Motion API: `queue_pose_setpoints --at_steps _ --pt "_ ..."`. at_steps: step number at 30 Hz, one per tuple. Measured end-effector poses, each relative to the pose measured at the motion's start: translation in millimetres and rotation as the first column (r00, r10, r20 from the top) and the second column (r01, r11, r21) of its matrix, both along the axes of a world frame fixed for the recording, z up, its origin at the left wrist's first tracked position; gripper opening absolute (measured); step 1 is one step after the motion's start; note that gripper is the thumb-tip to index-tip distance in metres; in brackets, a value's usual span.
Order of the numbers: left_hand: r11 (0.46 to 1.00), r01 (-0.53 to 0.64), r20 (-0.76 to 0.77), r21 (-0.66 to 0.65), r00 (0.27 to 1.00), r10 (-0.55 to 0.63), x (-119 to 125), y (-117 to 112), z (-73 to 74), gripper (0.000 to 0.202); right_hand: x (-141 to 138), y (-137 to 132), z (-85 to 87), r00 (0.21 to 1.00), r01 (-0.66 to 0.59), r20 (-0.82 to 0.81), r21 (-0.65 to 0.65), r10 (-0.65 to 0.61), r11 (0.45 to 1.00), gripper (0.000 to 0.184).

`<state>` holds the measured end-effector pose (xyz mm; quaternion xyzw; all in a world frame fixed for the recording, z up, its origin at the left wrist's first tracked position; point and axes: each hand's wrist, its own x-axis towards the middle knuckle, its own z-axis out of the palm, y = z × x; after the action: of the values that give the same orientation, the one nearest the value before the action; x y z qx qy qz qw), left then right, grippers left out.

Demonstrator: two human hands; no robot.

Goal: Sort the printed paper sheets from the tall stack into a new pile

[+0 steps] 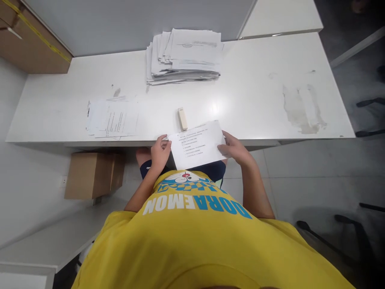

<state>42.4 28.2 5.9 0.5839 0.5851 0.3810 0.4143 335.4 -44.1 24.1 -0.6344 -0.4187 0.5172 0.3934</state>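
A white printed sheet of paper (197, 146) is tilted over the table's front edge, above my lap. My right hand (236, 148) grips its right edge, with the thumb on top and the other fingers partly hidden behind. At the left edge, the curled fingers of my left hand (161, 152) pinch near the upper corner. Whether there is more than one sheet is hard to see. Just beyond the paper's upper edge lies a small, long beige object (182, 119) that looks like a stapler.
A thick, uneven stack of papers (195, 50) lies at the back of the white table (249, 88). Several printed sheets (112, 118) rest at the left front. Cardboard boxes stand at the back left (36, 44) and below the table (90, 175). Chair legs (345, 228) show at right.
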Motion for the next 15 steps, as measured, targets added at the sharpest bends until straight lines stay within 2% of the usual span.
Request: queue_pose_setpoints --at_steps 2,4,7,9,11,15 --pt "0.999 0.050 -0.024 -0.022 0.998 -0.050 0 1 2.8 0.027 2 -4 1.9 1.000 -0.010 0.006 0.027 0.010 1.000 0.066" --pt "0.997 0.069 -0.052 -0.019 0.996 -0.070 1 2 3.7 0.027 3 -5 -0.2 0.999 0.041 0.012 0.062 -0.042 0.997 0.068" --pt "0.993 0.034 -0.152 0.113 0.988 -0.017 4 5 5.7 0.026 4 -1 -9.6 0.988 0.146 0.033 0.124 -0.151 0.981 0.072" --pt "0.972 0.049 -0.215 0.231 0.977 0.002 8 12 9.7 0.025 6 9 -17.5 0.978 0.191 0.050 0.165 -0.201 0.968 0.071" --pt "0.941 0.133 -0.253 0.312 0.966 -0.053 17 24 15.5 0.030 10 21 -25.0 0.964 0.241 0.067 0.196 -0.258 0.950 0.072" --pt "0.838 0.389 -0.270 0.382 0.914 -0.302 44 66 21.2 0.054 18 39 -36.0 0.942 0.294 0.097 0.234 -0.323 0.927 0.081"
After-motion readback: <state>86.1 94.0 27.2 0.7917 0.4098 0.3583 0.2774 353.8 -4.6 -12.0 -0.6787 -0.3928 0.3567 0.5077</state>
